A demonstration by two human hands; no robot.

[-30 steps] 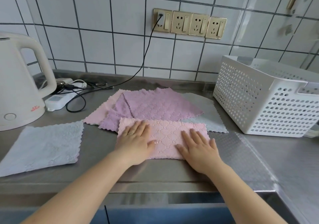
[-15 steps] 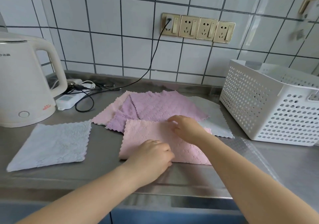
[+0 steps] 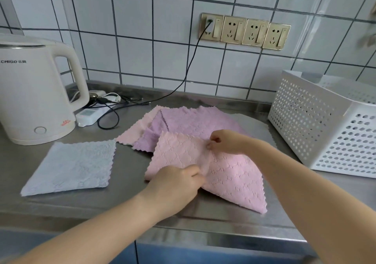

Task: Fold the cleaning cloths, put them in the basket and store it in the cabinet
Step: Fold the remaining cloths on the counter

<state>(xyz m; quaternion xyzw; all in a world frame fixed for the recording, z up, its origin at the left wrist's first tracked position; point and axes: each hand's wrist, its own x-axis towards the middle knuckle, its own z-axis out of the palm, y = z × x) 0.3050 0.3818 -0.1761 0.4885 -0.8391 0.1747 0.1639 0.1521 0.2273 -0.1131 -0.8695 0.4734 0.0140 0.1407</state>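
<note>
The left hand (image 3: pixel 175 184) pinches the near edge of the pink cloth (image 3: pixel 230 174) at its middle, fingers curled tight on the fabric; the right hand (image 3: pixel 225 141) pinches the far edge of the same cloth, thumb and fingertips closed on a raised fold; between the two grips the cloth is drawn up into a ridge, its halves sloping down to the steel counter (image 3: pixel 284 213); the cloth is a folded strip with zigzag edges and a stamped pattern; just behind it lie a purple cloth (image 3: pixel 195 119) and a paler pink cloth (image 3: pixel 134 129), overlapping; a grey cloth (image 3: pixel 254 121) shows behind it to the right; left of it lies a folded light blue cloth (image 3: pixel 71 166); right of it stands the white basket (image 3: pixel 317 125) with holes in its walls; far left of it stands a white kettle (image 3: pixel 34 93).
</note>
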